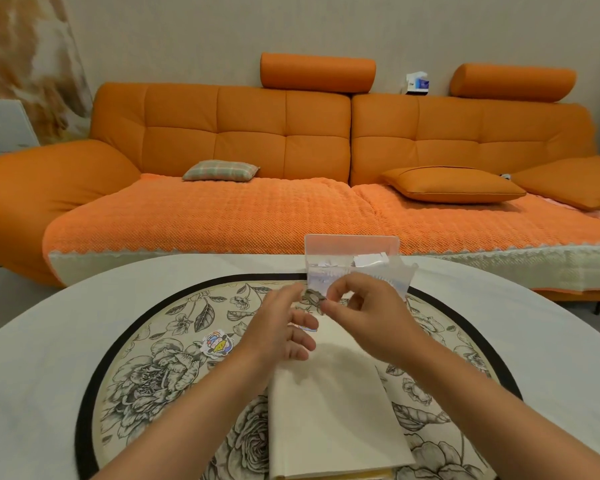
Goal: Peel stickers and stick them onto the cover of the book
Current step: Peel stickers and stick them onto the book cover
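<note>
while right grip (368, 317) and left grip (278, 327) pinch small sticker (314, 297) between them, tearing likely if pulled unevenly; could fold onto itself before reaching book cover (333, 393) below.

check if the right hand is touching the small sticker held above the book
Touching. The head view shows the right hand pinching the sticker between thumb and forefinger, above the book.
</note>
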A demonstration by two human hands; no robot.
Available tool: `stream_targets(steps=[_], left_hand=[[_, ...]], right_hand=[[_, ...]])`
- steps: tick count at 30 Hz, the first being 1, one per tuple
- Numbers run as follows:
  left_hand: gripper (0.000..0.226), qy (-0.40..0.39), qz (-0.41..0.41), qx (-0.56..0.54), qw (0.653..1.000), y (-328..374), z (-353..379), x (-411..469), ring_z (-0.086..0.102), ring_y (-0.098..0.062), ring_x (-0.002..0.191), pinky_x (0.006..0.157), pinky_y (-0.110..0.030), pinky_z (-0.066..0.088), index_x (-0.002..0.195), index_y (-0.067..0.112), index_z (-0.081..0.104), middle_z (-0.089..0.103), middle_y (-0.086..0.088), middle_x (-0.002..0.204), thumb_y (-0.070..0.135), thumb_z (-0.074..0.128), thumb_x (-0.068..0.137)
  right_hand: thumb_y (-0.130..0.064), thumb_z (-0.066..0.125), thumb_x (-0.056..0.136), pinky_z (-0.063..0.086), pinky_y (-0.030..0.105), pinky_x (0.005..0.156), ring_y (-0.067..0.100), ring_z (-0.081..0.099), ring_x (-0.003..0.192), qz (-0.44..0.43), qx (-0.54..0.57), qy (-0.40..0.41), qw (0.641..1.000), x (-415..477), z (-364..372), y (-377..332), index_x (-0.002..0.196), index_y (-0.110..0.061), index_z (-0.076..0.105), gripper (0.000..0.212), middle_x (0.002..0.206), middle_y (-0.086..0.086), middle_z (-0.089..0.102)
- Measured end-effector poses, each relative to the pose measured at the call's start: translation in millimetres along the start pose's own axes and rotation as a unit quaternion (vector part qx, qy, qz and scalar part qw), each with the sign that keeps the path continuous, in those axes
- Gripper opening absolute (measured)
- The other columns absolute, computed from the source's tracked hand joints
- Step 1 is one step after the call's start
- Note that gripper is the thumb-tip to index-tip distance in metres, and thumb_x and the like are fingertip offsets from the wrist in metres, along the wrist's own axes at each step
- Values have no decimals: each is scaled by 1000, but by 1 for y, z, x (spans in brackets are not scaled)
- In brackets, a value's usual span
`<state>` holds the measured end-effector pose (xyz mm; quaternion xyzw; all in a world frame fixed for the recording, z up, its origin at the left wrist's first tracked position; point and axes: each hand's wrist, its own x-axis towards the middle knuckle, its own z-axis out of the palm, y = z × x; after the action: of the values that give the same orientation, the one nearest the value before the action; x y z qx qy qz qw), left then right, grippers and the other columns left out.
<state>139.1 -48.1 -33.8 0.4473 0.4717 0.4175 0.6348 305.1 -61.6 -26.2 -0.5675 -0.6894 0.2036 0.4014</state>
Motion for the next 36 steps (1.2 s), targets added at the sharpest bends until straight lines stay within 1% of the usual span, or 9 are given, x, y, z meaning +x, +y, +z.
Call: stream_targets(steps=[2,4,6,16,19,25,31,33,36], left_hand=[[16,35,76,123,989,-3,-2,3,59,-17,55,55,-32,46,106,18,56,67,-5,78,31,59,97],[6,45,116,217,968,-7,-4,4,61,-11,55,57,-31,46,98,21,61,69,1,75,26,61,95],[6,32,122,243,962,-11,-5,3,61,-9,54,59,-30,45,92,21,64,69,4,71,25,61,95],[28,1,117,210,971,-9,-2,2,58,-18,54,55,-28,37,79,13,65,69,0,66,20,49,100],[27,6,135,239,962,-9,-1,0,59,-16,54,55,-25,39,77,15,64,70,0,67,24,53,100],[24,30,153,224,962,-10,-2,0,59,-14,53,58,-25,40,79,17,65,70,1,69,26,57,99],[22,16,161,245,956,-10,-2,0,61,-10,56,57,-24,42,82,22,70,72,3,73,30,58,99],[24,25,170,304,937,-9,-3,0,59,-7,58,57,-23,44,79,25,72,72,5,72,33,59,97],[23,70,221,499,835,-9,-12,4,57,-4,70,69,-28,50,75,28,71,69,12,71,31,59,94]], right_hand=[[-23,70,92,35,19,49,2,49,46,129,146,-73,978,3,-6,-1,83,-14,65,14,62,-14,61],[-20,66,95,36,25,49,11,53,54,183,214,-120,952,4,-12,3,86,-11,65,13,77,-1,64],[-19,64,97,37,26,50,14,55,59,202,237,-145,939,3,-15,7,87,-11,66,13,83,2,65],[-22,62,98,40,27,51,16,56,63,206,234,-171,935,4,-15,6,91,-9,67,15,79,1,64],[-25,64,97,39,27,51,16,56,63,205,227,-171,937,4,-14,6,93,-9,67,16,81,0,64],[-36,66,94,37,26,50,12,57,59,199,169,-69,963,5,-10,7,100,-18,71,19,93,1,71],[-27,71,92,39,24,50,9,56,57,184,197,-66,961,5,-9,5,91,-10,76,17,78,-3,72],[-27,71,92,39,27,51,11,55,56,191,183,-52,963,8,-8,8,88,-11,75,18,76,0,72],[-29,69,94,40,26,51,14,55,56,194,117,-15,974,12,-12,18,84,-12,74,20,78,10,72]])
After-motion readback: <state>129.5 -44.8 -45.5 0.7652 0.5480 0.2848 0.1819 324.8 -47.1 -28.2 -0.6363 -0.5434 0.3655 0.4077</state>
